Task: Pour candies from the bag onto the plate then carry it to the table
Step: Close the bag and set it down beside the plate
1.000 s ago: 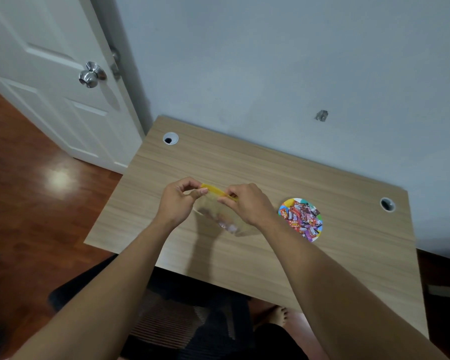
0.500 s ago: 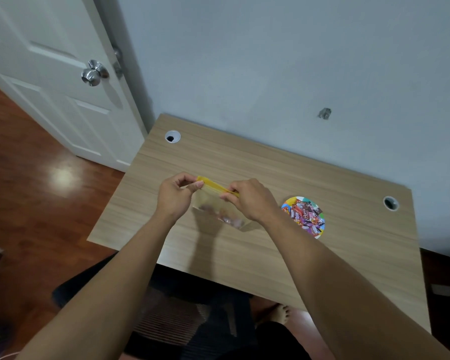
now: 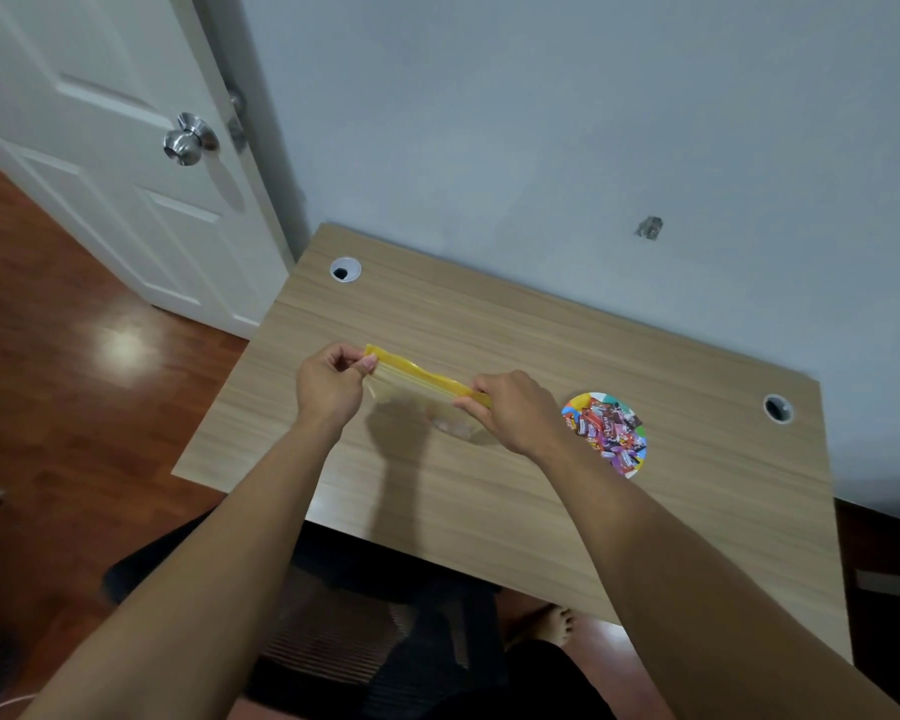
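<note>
While both hands work the zip strip, notes run large to small.
Bench (image 3: 489, 511): wooden, carries plate and bag.
Bag (image 3: 427, 407): clear, looks near-empty, held just above the bench; since a second ago the hands have spread apart, stretching the yellow strip (image 3: 422, 375) taut, likely sealing.
Plate (image 3: 608, 432): right of bag, heaped with candies; pouring appears done, carrying remains.
Left hand (image 3: 328, 387): fingers pinched on strip's left end.
Right hand (image 3: 510, 410): fingers pinched on right end.
</note>
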`<action>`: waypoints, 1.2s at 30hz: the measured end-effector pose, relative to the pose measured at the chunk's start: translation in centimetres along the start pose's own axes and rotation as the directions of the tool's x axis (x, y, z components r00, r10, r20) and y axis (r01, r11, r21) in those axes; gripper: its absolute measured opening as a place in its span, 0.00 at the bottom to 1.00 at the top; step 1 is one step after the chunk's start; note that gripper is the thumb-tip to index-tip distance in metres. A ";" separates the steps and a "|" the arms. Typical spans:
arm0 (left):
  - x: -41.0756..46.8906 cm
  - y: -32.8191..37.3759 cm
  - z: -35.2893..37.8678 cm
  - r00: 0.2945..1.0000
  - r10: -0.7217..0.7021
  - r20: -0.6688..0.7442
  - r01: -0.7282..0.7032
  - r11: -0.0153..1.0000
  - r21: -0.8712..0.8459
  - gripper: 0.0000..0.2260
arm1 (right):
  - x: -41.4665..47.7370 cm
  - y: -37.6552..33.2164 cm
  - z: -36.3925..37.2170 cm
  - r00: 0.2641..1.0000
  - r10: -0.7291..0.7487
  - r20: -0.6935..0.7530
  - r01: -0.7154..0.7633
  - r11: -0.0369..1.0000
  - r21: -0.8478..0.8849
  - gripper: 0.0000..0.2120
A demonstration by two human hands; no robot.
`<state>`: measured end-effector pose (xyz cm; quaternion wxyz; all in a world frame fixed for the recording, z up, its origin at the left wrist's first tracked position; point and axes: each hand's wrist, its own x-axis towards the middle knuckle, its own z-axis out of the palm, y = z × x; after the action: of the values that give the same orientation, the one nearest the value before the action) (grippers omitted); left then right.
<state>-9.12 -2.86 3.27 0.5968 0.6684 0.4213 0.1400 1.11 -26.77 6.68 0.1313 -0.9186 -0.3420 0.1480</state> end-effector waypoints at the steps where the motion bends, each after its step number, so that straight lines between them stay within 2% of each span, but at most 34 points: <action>1: 0.0 -0.1 -0.1 1.000 -0.002 0.002 0.002 1.000 -0.001 0.09 | -0.2 0.2 0.1 1.000 -0.004 0.000 0.004 1.000 -0.002 0.20; 3: 0.0 -0.3 -0.3 1.000 -0.007 0.004 0.007 1.000 -0.003 0.11 | -0.6 0.5 0.2 1.000 -0.012 0.004 0.012 1.000 -0.001 0.20; 6: -0.1 -0.3 -0.6 1.000 -0.005 0.009 0.005 1.000 0.007 0.09 | -1.1 0.6 0.2 1.000 0.009 0.003 -0.009 1.000 0.011 0.21; 10: -0.3 -0.2 -0.6 1.000 0.010 0.025 -0.011 1.000 0.021 0.09 | -1.5 0.9 0.3 0.999 0.042 -0.003 -0.042 0.999 -0.008 0.25; 13: -0.3 -0.4 -0.6 0.999 0.021 0.044 -0.023 0.999 0.038 0.10 | -2.0 1.2 0.4 0.997 0.061 -0.036 -0.062 0.998 -0.020 0.35; 15: -0.4 -0.6 -0.5 0.998 0.020 0.060 -0.023 0.998 0.051 0.06 | -2.1 1.8 0.9 0.998 0.039 -0.057 -0.040 0.999 -0.016 0.40; 18: -0.6 -0.7 -0.4 0.996 0.027 0.083 -0.033 0.997 0.066 0.04 | -2.4 2.5 1.0 0.998 0.026 -0.051 -0.025 1.000 0.008 0.36; 22: -0.7 -0.7 0.1 0.994 0.019 0.106 -0.029 0.995 0.092 0.03 | -3.1 3.1 0.5 0.999 0.007 0.036 -0.008 1.000 0.021 0.15; 25: -0.8 -0.5 -0.1 0.998 0.005 0.058 -0.013 0.992 0.128 0.03 | -3.6 4.4 0.9 0.991 0.062 0.120 -0.063 0.998 0.001 0.06; 28: 2.1 -1.6 -4.4 0.994 -0.035 -0.107 0.053 0.985 0.167 0.04 | -6.7 9.3 1.0 0.935 0.222 0.277 -0.221 0.975 -0.036 0.05; 31: 7.0 -4.7 -9.2 0.997 -0.060 -0.046 0.070 0.964 0.256 0.05 | -10.8 14.6 -0.4 0.886 0.329 0.326 -0.329 0.943 -0.058 0.08; 33: 7.0 -3.7 -9.5 0.997 -0.071 0.026 0.063 0.968 0.243 0.08 | -11.9 16.1 -1.1 0.880 0.362 0.309 -0.374 0.927 -0.021 0.08; 36: 4.2 -0.6 -7.8 0.994 -0.038 0.107 0.014 0.976 0.219 0.10 | -10.9 16.0 -1.6 0.906 0.387 0.173 -0.410 0.903 0.127 0.06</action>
<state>-12.18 5.44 3.28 0.5443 0.7308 0.4092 0.0481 3.24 -45.98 4.62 0.1468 -0.9426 -0.1419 0.2643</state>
